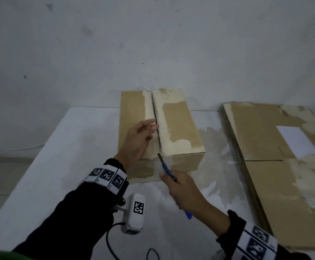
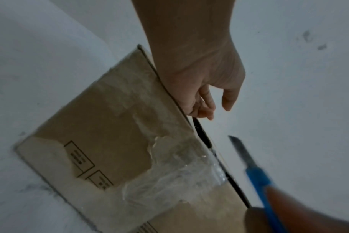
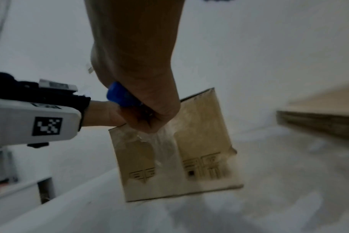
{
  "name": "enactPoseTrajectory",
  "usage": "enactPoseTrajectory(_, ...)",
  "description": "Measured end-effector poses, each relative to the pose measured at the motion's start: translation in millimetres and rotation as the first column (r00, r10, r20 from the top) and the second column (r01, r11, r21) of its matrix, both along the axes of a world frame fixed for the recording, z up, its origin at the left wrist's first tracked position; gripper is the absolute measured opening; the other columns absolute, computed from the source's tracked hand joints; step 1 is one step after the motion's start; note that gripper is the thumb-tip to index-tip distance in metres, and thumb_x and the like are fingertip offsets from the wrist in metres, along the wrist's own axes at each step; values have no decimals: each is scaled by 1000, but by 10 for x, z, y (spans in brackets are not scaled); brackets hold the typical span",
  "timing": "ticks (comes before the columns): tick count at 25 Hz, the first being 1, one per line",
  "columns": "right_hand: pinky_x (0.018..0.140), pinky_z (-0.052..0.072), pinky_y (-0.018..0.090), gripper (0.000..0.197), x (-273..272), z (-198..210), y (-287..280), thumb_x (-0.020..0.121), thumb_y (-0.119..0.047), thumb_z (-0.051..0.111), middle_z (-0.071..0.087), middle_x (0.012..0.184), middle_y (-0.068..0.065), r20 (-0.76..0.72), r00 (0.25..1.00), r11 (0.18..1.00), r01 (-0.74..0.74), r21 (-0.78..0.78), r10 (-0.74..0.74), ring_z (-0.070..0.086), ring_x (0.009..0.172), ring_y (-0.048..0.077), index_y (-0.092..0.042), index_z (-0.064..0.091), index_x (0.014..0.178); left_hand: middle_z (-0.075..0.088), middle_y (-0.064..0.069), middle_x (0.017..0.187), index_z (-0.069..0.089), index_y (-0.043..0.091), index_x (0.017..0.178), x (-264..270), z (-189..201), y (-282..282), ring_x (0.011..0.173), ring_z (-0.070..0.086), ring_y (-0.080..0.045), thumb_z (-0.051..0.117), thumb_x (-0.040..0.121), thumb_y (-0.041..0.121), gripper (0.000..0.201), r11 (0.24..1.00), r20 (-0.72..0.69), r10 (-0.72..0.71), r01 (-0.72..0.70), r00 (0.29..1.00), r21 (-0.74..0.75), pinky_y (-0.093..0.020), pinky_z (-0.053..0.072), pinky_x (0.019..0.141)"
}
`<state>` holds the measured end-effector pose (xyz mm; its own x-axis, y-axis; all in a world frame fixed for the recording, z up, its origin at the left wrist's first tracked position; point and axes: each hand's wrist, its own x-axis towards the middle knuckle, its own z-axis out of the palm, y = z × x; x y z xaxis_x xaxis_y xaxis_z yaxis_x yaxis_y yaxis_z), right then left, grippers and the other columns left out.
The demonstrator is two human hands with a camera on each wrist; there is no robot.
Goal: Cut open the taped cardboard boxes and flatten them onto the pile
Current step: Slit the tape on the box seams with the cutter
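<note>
A brown cardboard box [image 1: 179,126] stands on the white table [image 1: 46,166] against the wall, its top seam showing as a dark slit between the two flaps. Clear tape [image 2: 169,170] still covers its near end face [image 3: 201,141]. My left hand [image 1: 138,141] lies on the left top flap, fingers nearly straight, tips at the seam [image 2: 201,137]. My right hand [image 1: 184,192] grips a blue utility knife [image 1: 165,167], its blade [image 2: 239,149] out and pointing at the near top edge of the box at the seam. The knife's blue butt [image 3: 119,94] shows below the fist.
A pile of flattened cardboard [image 1: 284,166] lies on the right side of the table, with a white label [image 1: 297,141] on top. Loose clear tape film [image 1: 216,147] lies between box and pile. A grey wall [image 1: 153,44] rises close behind. The table's left edge drops to the floor [image 1: 3,177].
</note>
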<state>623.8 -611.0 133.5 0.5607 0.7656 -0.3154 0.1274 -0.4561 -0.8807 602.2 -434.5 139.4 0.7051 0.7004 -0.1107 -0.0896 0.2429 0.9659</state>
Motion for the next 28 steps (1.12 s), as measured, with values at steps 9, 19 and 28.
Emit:
enactPoseTrajectory(9,54,31,30,32,1034,-158,-123,93,-36,47,46,65,2,360,863,914,401,-60,-354,45,58,16,-16,41,70,9,-22,157,5,31,151,-8,-366,-275,146,11,-34,17,80,76,86,-27,-670,308,710,675,703,-55,15,111)
enactPoseTrajectory(19,39,31,22,30,1408,-861,144,94,-3,44,39,52,7,-179,916,913,303,-275,-358,37,40,18,-7,44,65,-6,-6,160,-5,52,144,-530,-156,152,147,-1,-18,27,64,92,95,25,-759,217,774,613,633,-39,-2,114)
enactPoseTrajectory(28,77,42,29,26,1556,-665,224,92,-25,57,55,107,9,159,903,898,420,-129,-400,54,94,25,-9,49,111,46,0,140,34,29,141,-188,81,92,129,43,-20,37,55,93,107,704,-611,158,345,776,620,-43,34,107)
